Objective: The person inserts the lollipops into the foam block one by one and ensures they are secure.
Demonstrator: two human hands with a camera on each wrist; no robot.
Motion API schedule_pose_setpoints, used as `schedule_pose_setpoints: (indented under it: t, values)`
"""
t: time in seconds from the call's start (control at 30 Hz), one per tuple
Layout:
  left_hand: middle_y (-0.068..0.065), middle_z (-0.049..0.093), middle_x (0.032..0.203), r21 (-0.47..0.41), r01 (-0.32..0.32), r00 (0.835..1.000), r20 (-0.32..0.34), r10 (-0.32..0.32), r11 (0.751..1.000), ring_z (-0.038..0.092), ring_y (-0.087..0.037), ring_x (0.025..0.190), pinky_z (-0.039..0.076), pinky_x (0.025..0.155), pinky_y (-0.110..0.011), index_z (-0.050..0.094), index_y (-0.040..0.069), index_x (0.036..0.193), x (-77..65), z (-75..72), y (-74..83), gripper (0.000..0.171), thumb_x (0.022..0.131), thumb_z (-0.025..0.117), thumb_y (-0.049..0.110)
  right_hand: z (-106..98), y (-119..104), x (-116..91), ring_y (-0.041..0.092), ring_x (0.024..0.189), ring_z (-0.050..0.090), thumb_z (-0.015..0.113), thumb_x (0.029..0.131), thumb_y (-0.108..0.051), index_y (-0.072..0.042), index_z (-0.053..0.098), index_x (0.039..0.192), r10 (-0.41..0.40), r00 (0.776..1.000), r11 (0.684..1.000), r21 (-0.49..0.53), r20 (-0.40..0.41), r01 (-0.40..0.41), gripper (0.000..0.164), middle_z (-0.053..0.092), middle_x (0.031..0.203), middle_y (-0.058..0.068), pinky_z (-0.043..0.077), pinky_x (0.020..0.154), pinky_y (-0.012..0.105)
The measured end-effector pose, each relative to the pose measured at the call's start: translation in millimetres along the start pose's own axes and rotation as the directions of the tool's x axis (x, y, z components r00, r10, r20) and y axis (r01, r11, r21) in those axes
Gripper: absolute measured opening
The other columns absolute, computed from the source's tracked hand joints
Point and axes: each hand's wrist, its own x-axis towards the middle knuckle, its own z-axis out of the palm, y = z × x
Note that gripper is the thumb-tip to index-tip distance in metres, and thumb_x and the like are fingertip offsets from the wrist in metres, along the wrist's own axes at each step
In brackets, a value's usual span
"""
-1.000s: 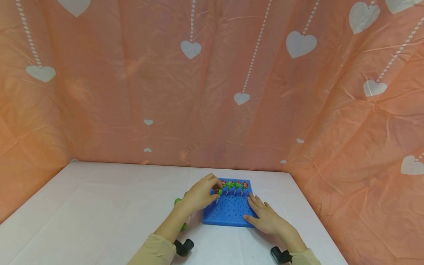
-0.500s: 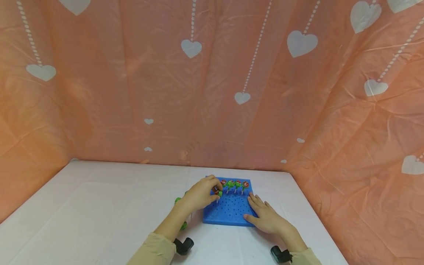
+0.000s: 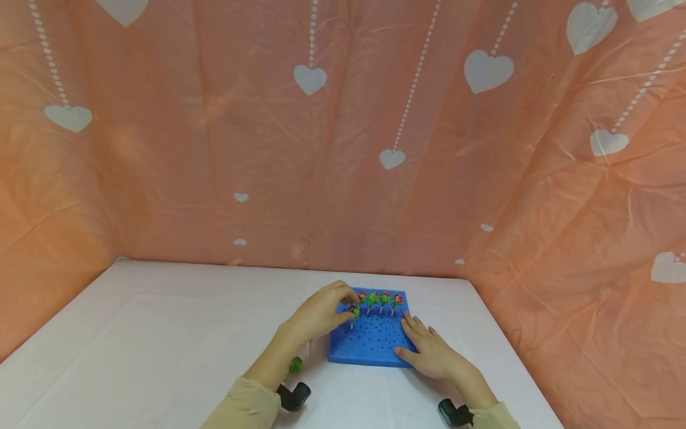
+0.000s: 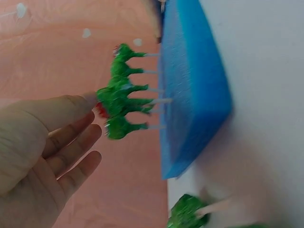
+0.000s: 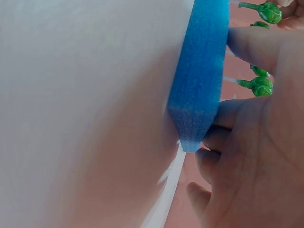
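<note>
A blue foam board [image 3: 370,348] dotted with holes lies on the table. Along its far edge stands a row of lollipops [image 3: 384,299] in green and red wrappers. One more lollipop [image 3: 355,312] is upright in the board nearer to me, at the left side. My left hand [image 3: 318,313] is beside it; in the left wrist view the thumb tip is right at the lollipop's head [image 4: 113,99], and the other fingers are loosely extended around nothing. My right hand [image 3: 433,353] lies flat with spread fingers on the board's right edge, thumb on the near corner.
A loose lollipop [image 3: 295,364] lies on the white tablecloth [image 3: 161,339] by my left forearm, also visible as a green wrapped head [image 4: 187,211] in the left wrist view. An orange curtain with hearts [image 3: 343,149] hangs behind the table.
The left hand's fingers have loosened from the nearer lollipop, and the hand has drawn slightly left, showing more of the wrapper. The right hand has stayed put on the board.
</note>
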Motion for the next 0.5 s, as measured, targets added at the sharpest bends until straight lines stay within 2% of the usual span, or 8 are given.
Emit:
schedule_pose_setpoints:
  t: [0.2, 0.3, 0.5]
  values:
    - [-0.001, 0.066, 0.117, -0.023, 0.018, 0.998, -0.053, -0.019, 1.000, 0.064, -0.022, 0.106, 0.056, 0.087, -0.039, 0.070, 0.011, 0.119, -7.7, -20.2, -7.0, 0.024, 0.096, 0.077, 0.014, 0.2, -0.5, -0.6, 0.046, 0.156, 0.015, 0.061, 0.103, -0.044, 0.008, 0.032, 0.158, -0.009, 1.000, 1.000, 0.007, 0.004, 0.009, 0.080, 0.021, 0.169, 0.023, 0.011, 0.123, 0.068]
    - [0.000, 0.065, 0.117, -0.020, 0.047, 0.996, -0.075, -0.048, 0.999, 0.063, -0.022, 0.106, 0.056, 0.086, -0.040, 0.070, 0.012, 0.120, -12.4, -31.7, -12.4, 0.024, 0.097, 0.075, 0.016, 0.3, 0.3, -0.1, 0.046, 0.156, 0.014, 0.061, 0.103, -0.043, 0.008, 0.032, 0.158, -0.010, 1.000, 1.000, 0.004, 0.001, 0.010, 0.080, 0.020, 0.169, 0.023, 0.011, 0.123, 0.068]
    - [-0.003, 0.067, 0.118, 0.013, 0.086, 0.991, -0.106, -0.084, 0.996, 0.063, -0.019, 0.100, 0.055, 0.082, -0.035, 0.069, 0.011, 0.119, -22.8, -48.3, -33.0, 0.023, 0.097, 0.075, 0.016, 2.0, 2.6, 2.4, 0.045, 0.156, 0.014, 0.060, 0.104, -0.043, 0.007, 0.032, 0.158, -0.004, 1.000, 1.000, -0.003, -0.003, 0.004, 0.079, 0.020, 0.169, 0.023, 0.010, 0.123, 0.067]
